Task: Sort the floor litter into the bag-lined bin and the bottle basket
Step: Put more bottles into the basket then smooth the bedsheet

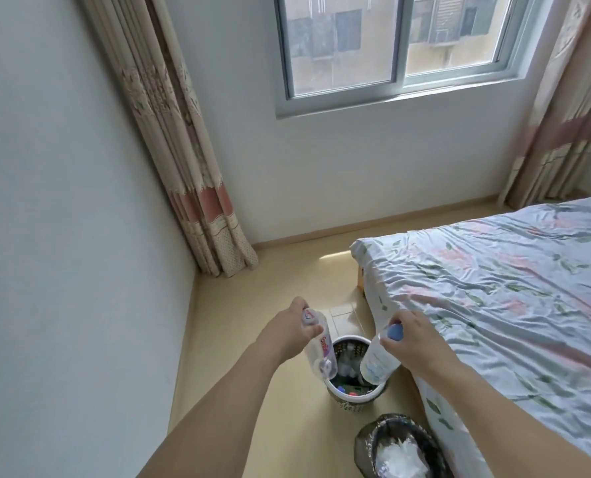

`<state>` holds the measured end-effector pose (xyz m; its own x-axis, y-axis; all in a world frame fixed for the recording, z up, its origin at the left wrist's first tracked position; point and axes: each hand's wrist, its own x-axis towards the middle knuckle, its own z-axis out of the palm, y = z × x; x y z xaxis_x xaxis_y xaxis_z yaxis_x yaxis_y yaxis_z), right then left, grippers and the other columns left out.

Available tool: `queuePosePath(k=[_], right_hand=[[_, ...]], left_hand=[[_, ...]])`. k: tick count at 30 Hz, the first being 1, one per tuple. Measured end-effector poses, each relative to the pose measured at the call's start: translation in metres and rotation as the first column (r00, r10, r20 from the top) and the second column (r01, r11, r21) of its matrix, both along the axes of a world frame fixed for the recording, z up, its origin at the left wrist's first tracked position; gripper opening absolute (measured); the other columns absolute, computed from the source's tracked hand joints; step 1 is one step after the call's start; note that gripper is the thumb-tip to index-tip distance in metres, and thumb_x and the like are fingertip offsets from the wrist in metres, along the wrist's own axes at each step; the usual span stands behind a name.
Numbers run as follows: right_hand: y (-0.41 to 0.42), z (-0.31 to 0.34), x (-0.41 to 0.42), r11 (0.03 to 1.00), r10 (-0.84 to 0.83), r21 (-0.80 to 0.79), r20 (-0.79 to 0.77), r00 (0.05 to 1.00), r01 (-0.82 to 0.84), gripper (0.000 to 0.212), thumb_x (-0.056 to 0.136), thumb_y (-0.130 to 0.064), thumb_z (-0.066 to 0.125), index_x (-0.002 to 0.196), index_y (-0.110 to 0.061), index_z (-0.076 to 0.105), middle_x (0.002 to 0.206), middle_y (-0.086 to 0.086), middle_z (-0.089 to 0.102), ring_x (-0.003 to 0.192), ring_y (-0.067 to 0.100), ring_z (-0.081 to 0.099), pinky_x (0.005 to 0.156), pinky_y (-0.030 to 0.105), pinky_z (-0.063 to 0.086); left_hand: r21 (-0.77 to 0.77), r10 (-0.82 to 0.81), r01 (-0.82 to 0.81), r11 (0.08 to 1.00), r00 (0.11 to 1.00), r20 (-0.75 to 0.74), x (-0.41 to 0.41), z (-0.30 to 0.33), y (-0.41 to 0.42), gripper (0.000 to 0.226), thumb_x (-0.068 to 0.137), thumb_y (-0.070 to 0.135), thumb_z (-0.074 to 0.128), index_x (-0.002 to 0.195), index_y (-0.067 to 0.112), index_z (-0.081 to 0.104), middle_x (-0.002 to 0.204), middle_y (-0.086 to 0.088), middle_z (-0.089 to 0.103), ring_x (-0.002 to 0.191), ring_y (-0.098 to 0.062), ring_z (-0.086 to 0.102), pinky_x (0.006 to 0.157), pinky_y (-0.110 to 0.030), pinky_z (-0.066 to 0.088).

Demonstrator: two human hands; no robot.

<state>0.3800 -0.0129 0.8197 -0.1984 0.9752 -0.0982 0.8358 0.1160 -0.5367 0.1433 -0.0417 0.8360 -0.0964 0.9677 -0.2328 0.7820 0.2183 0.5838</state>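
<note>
seen from a head-worn camera looking down, a person's two bare arms reach forward over a bedroom floor. the left hand (292, 331) has its fingers curled round the upper end of a clear plastic bottle with a pink and purple label (80, 350), which hangs slanting down over the left rim of the bottle basket (352, 400). the right hand (413, 334) pinches the neck of a second clear bottle with a blue cap (378, 362), just under the cap, so its base hangs over the basket's right side. both bottles look empty, so they are probably very light, thin-walled and easy to dent, and smooth enough to slip; the stiffer neck or shoulder seems the surest place to hold them. the basket is white with a woven wall and stands on the pale floor beside the bed (494, 288); inside it lie other clear bottles and some red, blue and green caps or labels, too jumbled to count. nearer the camera, well apart from the hands, stands the bag-lined bin (364, 439), dark, with crumpled white litter, paper or plastic, in its liner. both bottles appear ready to be dropped into the basket.
</note>
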Motion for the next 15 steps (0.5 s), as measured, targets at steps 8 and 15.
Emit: queuePosePath(k=[8,15], right_hand=[[0.099,-0.038,0.022,0.988,-0.137,-0.076,-0.065,0.988,0.132,0.023,0.087,-0.026,0.060,0.104,-0.012,0.052,0.106,0.002,0.043,0.089,0.016,0.047,0.077,0.024,0.037],[0.162,-0.106,0.008,0.947,-0.215,-0.243,0.015,0.977,0.212,0.020,0.089,-0.026,0.055,0.104,-0.013,0.050,0.110,0.003,0.042,0.095,0.021,0.051,0.087,0.032,0.043]], left_hand=[[-0.014,-0.067,0.066,0.998,0.996,-0.050,0.006,-0.030,0.113,0.024,0.089,0.033,0.061,0.104,0.025,0.044,0.097,-0.004,0.060,0.085,-0.022,0.059,0.075,-0.038,0.050],[-0.134,-0.193,0.180,0.974,0.978,-0.085,0.007,-0.108,0.197,0.025,0.092,0.031,0.056,0.112,0.022,0.044,0.099,-0.001,0.060,0.085,-0.024,0.056,0.067,-0.032,0.041]])
